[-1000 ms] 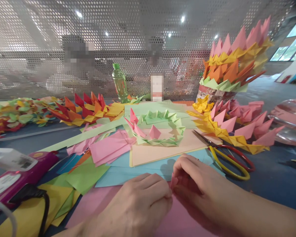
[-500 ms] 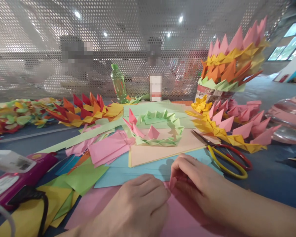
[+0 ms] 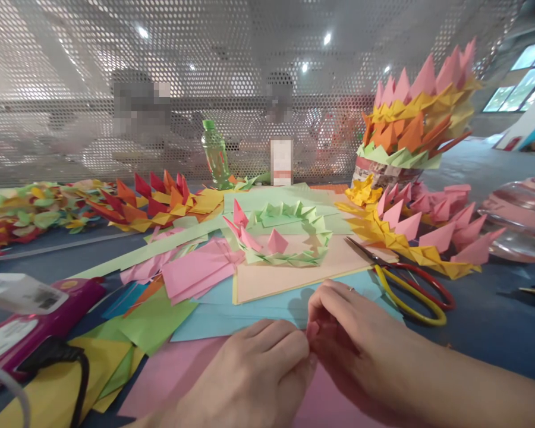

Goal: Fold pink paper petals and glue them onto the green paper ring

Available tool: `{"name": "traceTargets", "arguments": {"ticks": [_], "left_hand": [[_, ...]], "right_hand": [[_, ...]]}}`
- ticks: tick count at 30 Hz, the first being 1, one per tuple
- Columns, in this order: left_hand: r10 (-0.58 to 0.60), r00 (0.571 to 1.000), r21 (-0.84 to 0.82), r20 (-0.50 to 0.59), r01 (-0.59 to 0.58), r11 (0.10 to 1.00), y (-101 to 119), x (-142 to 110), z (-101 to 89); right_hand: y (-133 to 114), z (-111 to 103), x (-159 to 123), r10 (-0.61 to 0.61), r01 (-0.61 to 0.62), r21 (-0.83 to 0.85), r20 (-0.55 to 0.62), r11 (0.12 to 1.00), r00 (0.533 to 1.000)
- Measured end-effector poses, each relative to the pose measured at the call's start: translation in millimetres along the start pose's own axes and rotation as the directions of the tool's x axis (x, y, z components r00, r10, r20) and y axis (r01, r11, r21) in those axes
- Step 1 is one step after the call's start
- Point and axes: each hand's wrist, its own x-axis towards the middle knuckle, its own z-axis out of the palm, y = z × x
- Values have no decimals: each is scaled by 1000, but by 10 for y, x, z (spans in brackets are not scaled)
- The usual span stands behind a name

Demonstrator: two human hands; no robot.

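Note:
Low over a pink sheet (image 3: 178, 377), my two hands meet with fingers bent. A small folded piece of pink paper (image 3: 312, 329) shows between their fingertips, mostly hidden. My left hand (image 3: 261, 362) is closed at the paper's left side, knuckles up. On the other side my right hand (image 3: 354, 327), wearing a ring, pinches it with curled fingers. Just beyond lies a light green folded-paper ring (image 3: 289, 258) with a few pink points at its left and front. Scissors (image 3: 410, 288) with one yellow and one red handle lie right of my right hand.
Pink paper strips (image 3: 200, 270), green sheets (image 3: 160, 318) and a magenta power strip (image 3: 49, 324) lie to the left. A green bottle (image 3: 214, 157) stands behind. At right are a yellow-and-pink paper ring (image 3: 421, 244) and a tall tiered paper piece (image 3: 410, 122).
My left hand has shifted slightly right, closer against my right hand. The fingers have moved a little around the pink paper. The other things lie as before.

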Motion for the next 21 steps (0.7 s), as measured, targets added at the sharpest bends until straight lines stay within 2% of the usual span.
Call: {"name": "traceTargets", "arguments": {"ticks": [4,9,16,21], "left_hand": [[5,1000,-4,-29,-5,1000,-6,-20,-4],[82,991,130,-104,-68,989,-14,-75,20],[130,983,282,-127,-89,955,26,-92,41],[142,984,293,-110,-104,950,24,-101,54]], "right_hand": [[-17,-12,29,35,-35,2,-6,999,999],[2,-55,66,88,-88,4,31,996,996],[63,-49,65,56,-55,-38,22,998,998],[67,-57,80,36,-33,-67,33,997,999]]}}
